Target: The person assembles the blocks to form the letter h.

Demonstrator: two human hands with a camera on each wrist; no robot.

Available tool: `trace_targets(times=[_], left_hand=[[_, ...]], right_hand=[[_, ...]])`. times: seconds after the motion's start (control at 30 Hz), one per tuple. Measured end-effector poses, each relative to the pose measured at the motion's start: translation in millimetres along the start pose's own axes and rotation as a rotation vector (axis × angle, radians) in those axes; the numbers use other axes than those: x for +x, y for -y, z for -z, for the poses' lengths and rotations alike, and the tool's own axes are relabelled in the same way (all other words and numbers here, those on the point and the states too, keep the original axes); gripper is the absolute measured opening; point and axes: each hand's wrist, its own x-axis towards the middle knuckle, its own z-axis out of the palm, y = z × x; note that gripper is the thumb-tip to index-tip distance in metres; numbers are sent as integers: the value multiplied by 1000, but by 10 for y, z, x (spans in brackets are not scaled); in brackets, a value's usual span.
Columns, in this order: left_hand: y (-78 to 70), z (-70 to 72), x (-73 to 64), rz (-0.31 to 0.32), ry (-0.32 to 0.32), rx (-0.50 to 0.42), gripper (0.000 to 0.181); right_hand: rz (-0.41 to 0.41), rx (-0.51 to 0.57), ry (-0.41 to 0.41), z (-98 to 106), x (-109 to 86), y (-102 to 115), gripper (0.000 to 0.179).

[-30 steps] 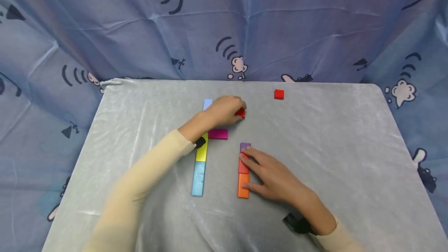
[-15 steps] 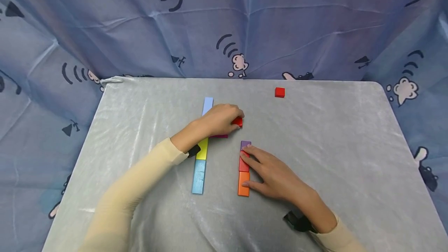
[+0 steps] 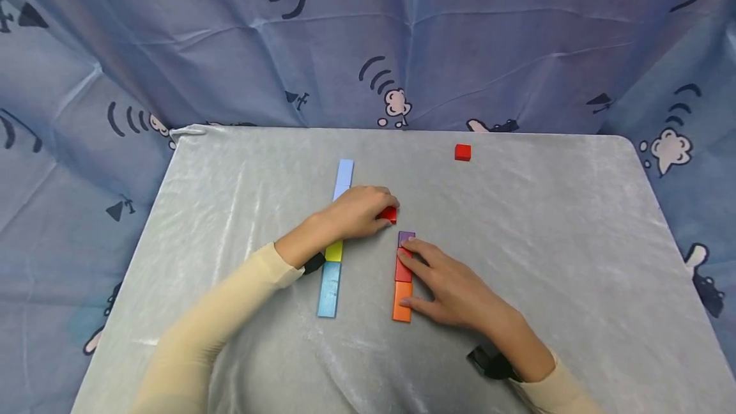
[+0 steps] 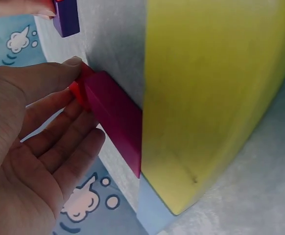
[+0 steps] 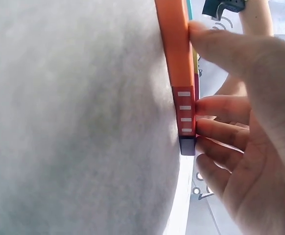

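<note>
My left hand pinches a small red block between thumb and fingers. In the left wrist view that block is right at the end of a magenta block, which juts sideways from a yellow block; in the head view the hand hides the magenta one. The yellow block belongs to a long column with a light blue block nearest me and periwinkle blocks farthest. My right hand rests relaxed fingertips on a second column: purple block, red striped block, orange block.
Another small red block lies alone near the far edge of the grey cloth-covered table. Behind and at both sides hangs a blue patterned curtain. A dark wrist camera sits on the right wrist.
My left hand has drawn the red block toward me and slightly left, to the magenta block, covering it in the head view. The right hand keeps its place on the second column.
</note>
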Motion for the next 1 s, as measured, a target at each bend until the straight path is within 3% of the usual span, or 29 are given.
trace_targets(times=[0.33,1.0], left_hand=[[16,-76,-52,11,-21,-24,25],[18,-51,-102,1,-3,-32,30]], right_hand=[[14,-11,-9,-19,-14,-7,82],[-6,2,19,3,-13,-12,83]])
